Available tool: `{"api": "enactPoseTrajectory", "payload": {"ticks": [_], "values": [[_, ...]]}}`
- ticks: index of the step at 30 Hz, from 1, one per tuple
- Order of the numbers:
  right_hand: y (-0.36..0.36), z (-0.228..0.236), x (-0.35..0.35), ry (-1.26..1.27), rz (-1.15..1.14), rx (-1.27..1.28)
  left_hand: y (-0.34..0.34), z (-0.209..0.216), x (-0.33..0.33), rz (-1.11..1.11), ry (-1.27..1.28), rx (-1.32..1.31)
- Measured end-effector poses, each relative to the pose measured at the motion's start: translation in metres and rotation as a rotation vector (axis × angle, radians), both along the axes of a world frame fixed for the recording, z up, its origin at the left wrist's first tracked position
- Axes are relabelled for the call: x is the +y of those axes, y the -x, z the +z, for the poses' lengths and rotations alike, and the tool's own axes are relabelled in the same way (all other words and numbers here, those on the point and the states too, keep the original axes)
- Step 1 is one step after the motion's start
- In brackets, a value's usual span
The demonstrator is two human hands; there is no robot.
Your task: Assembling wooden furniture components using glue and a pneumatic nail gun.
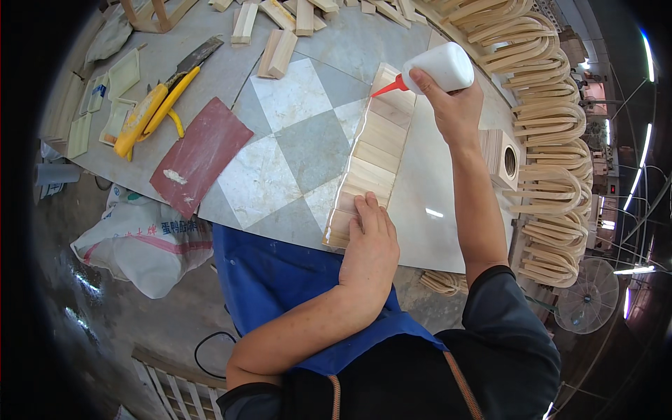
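My right hand (455, 105) is wrapped round a white glue bottle (446, 66), tilted so its red nozzle (388, 87) points down and left. The tip meets the far left edge of a row of light wood blocks (381, 143) laid side by side. A white line of glue (355, 143) runs along that left edge, from the nozzle down to the near end. My left hand (372, 241) lies with its fingers stretched out on the near blocks.
On the tiled tabletop (301, 161) lie a sheet of dark red sandpaper (201, 155), a yellow-handled saw (150, 112) and pale plastic trays (120, 77). Loose wood blocks (278, 52) sit at the back. Bent wood loops (553, 126) line the right side, near a wooden box with a round hole (500, 159).
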State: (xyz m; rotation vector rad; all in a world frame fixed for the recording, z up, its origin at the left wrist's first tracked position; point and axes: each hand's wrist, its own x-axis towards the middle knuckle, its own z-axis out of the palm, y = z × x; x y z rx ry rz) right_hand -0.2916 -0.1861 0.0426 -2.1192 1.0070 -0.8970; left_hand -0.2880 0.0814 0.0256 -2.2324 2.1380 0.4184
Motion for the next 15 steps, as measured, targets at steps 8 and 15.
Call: {"api": "enactPoseTrajectory", "payload": {"ticks": [8,15], "values": [[-0.007,0.001,-0.016,0.018,-0.016,-0.008,-0.003,0.002,0.000,-0.024,0.003,-0.014],[-0.012,0.002,-0.029,0.000,-0.043,-0.018,-0.004,0.003,-0.001,-0.028,0.014,0.005]]}}
